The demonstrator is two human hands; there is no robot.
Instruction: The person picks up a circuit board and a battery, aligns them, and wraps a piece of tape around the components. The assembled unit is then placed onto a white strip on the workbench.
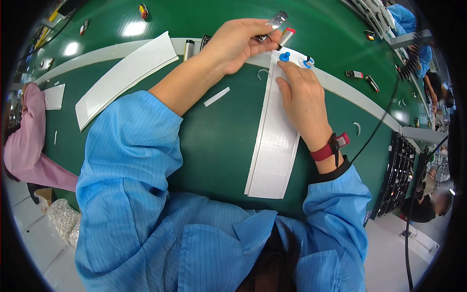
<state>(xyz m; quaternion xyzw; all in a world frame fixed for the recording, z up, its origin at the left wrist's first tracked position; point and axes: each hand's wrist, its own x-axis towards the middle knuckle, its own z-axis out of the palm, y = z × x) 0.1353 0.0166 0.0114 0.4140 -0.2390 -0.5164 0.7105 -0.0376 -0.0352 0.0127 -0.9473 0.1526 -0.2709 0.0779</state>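
My left hand (236, 45) is raised over the far edge of the green mat. Its fingers pinch a small shiny, partly clear piece (277, 20) with a thin red wire beside it. Just past those fingertips lies a silver cylinder with a red end (287, 36). My right hand (304, 97) rests, fingers stretched out, on a long white strip (272, 160), gripping nothing that I can see. Near its fingertips, a blue knob-like piece (284, 57) and a blue-and-white one (308, 62) stand at the strip's far end. A red wristband (321, 154) circles that wrist.
A second white strip (127, 80) lies to the left, near a dark-topped cylinder (189, 49). Small cylinders (354, 74) are scattered on the green conveyor surface (194, 17) beyond a pale rail. Black trays (396, 175) stand at right. A pink-sleeved person (31, 131) is at left.
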